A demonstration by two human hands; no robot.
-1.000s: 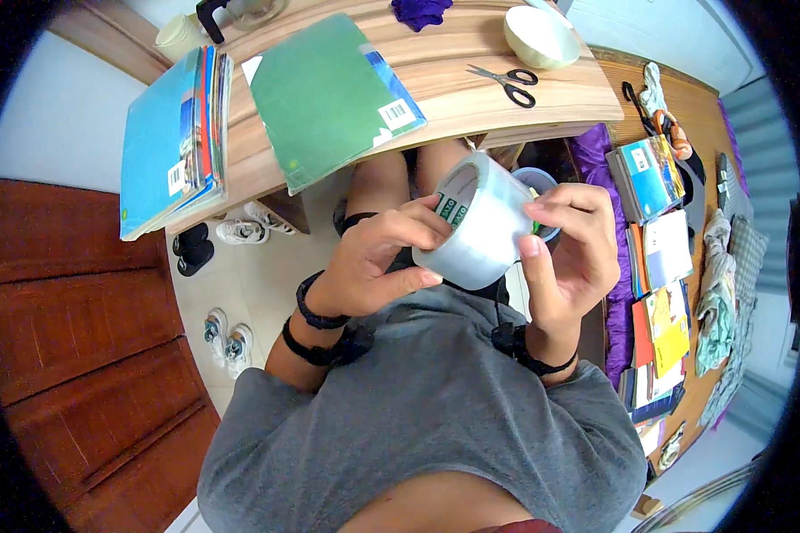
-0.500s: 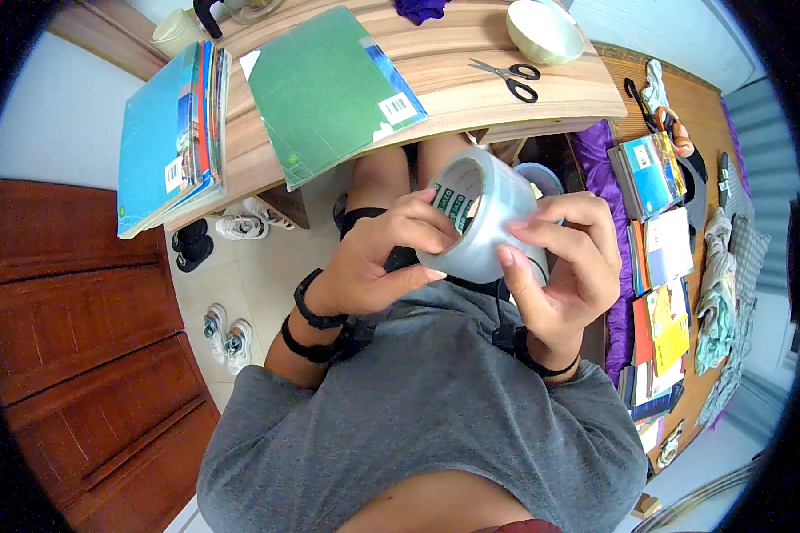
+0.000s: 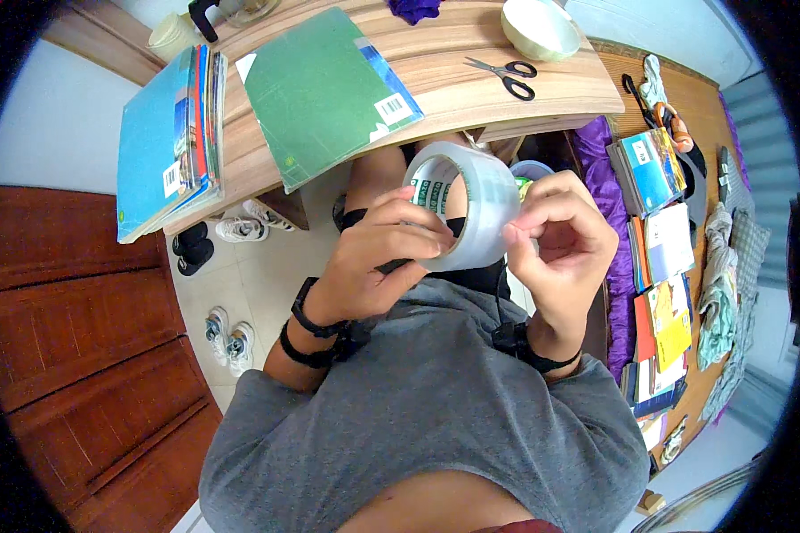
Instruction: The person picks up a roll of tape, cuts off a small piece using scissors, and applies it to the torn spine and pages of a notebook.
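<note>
A large roll of clear packing tape [image 3: 469, 206] is held up in front of my chest, below the desk's near edge. My left hand [image 3: 378, 253] grips the roll from the left, thumb across its rim and fingers through the core. My right hand [image 3: 560, 238] pinches at the roll's right side with thumb and fingertips touching the tape surface. A green-covered book [image 3: 324, 84] lies on the wooden desk [image 3: 471, 93] just beyond the roll. Black-handled scissors [image 3: 503, 73] lie on the desk to the right.
A stack of books with a blue cover [image 3: 164, 147] overhangs the desk's left end. A pale bowl [image 3: 540, 27] stands at the back right. More books and papers [image 3: 662, 258] lie on a surface to my right. Shoes [image 3: 227, 333] sit on the tiled floor.
The tape roll has been turned in my hands and lifted slightly. My right hand has shifted from cupping the roll to pinching at its outer surface.
</note>
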